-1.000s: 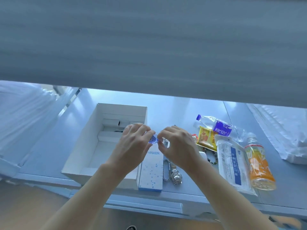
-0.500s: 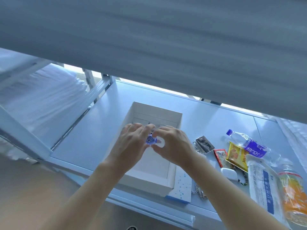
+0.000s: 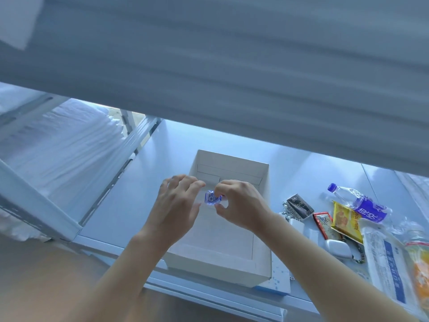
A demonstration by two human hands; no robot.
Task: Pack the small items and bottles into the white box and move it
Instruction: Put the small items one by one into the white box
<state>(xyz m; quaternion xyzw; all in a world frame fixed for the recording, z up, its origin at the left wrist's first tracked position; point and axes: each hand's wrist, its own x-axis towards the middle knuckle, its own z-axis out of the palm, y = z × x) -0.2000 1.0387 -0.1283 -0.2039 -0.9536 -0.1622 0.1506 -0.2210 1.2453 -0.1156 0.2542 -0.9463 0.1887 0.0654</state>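
A white box [image 3: 263,259] of matte cardboard, rectangular and open-topped, sits on the smooth pale bench [image 3: 144,182], its inner floor creased with fold lines. Over its far half both hands meet around a small blue item [image 3: 211,198], glossy and translucent. The right hand [image 3: 241,205] curls its thumb and forefinger in a pinch on the item's right edge. The left hand [image 3: 178,208] arches beside it, fingers [image 3: 183,182] loosely bent and slightly apart, tips at the item's left side; whether they grip it I cannot tell. Both forearms reach in from the near edge.

To the right lie a clear plastic bottle [image 3: 362,203] with a blue cap and purple label, a crinkled yellow sachet [image 3: 346,221], a red sachet [image 3: 323,223], a black packet [image 3: 300,206], a rounded white case [image 3: 336,248], a flat white pouch [image 3: 387,259] with a blue stripe, and an orange bottle [image 3: 420,261] at the frame edge. A thin blue-dotted white carton [image 3: 281,280] sits just beside the box.
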